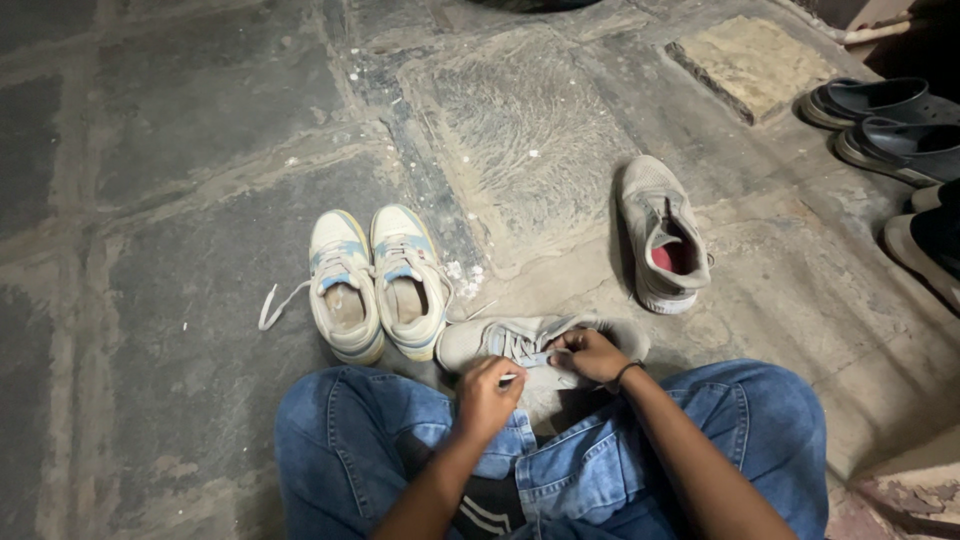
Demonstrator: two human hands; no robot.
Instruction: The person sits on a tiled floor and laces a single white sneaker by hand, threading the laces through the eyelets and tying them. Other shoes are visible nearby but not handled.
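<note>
Grey sneaker (530, 342) lay on its side on the stone floor (180, 200), just ahead of your crossed knees, toe pointing left. Your left hand (487, 397) was pinched shut on a lace end (510, 379); the right hand (592, 354) sat over the eyelets, fingers (560, 350) closed on the lace at the tongue. Whether the lace ran through a hole at that point, you could not tell from above.

Judgement on the step: lacing went best with the shoe steadied by the right hand while the left fed the tip straight in, not at a slant. Keeping both runs even in length would have spared re-threading.

Its grey mate (664, 238) stood apart to the right, red lining showing. A cream-and-blue pair (377, 282) sat side by side to the left, one lace trailing. Dark slip-ons (890, 120) were at far right.
</note>
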